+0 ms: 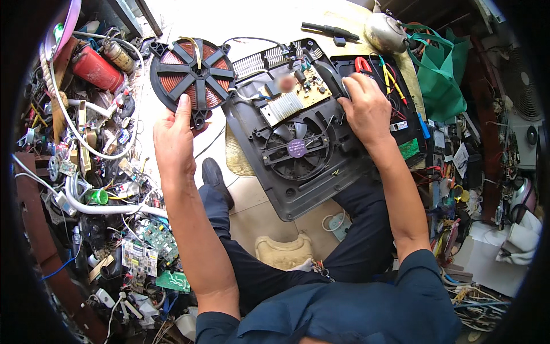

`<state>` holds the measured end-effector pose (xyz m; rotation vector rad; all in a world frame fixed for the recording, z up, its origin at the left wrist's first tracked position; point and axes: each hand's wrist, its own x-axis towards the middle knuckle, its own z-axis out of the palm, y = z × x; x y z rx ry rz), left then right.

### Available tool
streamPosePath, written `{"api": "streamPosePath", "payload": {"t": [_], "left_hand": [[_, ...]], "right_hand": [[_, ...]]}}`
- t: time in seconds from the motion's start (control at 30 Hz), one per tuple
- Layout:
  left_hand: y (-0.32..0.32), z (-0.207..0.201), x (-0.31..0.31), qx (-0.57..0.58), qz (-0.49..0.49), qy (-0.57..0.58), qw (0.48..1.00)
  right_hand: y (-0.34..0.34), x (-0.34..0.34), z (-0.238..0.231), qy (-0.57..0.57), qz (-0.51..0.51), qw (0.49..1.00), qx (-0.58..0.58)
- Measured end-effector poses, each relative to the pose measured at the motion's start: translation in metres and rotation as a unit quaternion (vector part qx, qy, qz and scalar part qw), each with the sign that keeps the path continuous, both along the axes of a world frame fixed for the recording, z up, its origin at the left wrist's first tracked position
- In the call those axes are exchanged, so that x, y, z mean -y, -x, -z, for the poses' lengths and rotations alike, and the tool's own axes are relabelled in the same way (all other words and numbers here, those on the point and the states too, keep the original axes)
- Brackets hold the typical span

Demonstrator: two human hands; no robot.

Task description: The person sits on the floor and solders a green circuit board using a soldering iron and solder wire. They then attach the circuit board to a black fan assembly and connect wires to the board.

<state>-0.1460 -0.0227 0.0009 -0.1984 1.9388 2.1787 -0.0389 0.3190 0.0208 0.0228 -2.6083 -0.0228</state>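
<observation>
My left hand (175,135) grips the lower rim of an induction coil (199,75), a round copper winding with black spokes, thumb on top. It is lifted beside the black cooker base (303,198), and wires link the two. Inside the base are a circuit board (314,86) with a finned heat sink (283,109) and a black fan (298,150) with a purple hub. My right hand (368,106) is closed at the base's right side, next to the board. Its fingertips are pinched together, and what they hold is hidden.
Right of the base lies a black tray (408,135) with a red clamp tool (362,65) and yellow test probes (389,80). Behind stand a metal kettle (385,31) and a green bag (441,74). Heaped electronic parts (139,258) fill the left; more clutter lies right.
</observation>
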Motion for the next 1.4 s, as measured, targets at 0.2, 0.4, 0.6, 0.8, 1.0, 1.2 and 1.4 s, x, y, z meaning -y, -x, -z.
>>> {"api": "streamPosePath", "payload": {"t": [0.2,0.4,0.6,0.8,1.0,1.2,1.4], "left_hand": [[-0.004,-0.003,0.004,-0.004,0.001,-0.005,1.0],[-0.005,-0.006,0.001,-0.006,-0.005,-0.008,1.0],[-0.005,-0.004,0.001,0.002,-0.004,0.008,1.0],[-0.009,0.001,-0.007,-0.001,-0.022,-0.054,0.998],[-0.011,0.015,-0.01,0.064,-0.056,-0.068,0.994],[-0.016,0.019,-0.029,0.092,-0.069,-0.163,0.98],[-0.01,0.018,-0.038,0.055,-0.071,-0.165,0.982]], "right_hand": [[0.032,0.031,-0.004,0.156,-0.271,0.939,0.141],[0.048,0.042,0.006,0.134,-0.278,0.929,0.205],[0.05,0.041,0.015,0.117,-0.276,0.936,0.184],[0.047,0.039,0.016,0.115,-0.267,0.939,0.186],[0.046,0.039,0.023,0.12,-0.267,0.943,0.158],[0.039,0.049,0.019,0.136,-0.242,0.95,0.143],[0.037,0.053,0.018,0.139,-0.229,0.956,0.123]]}}
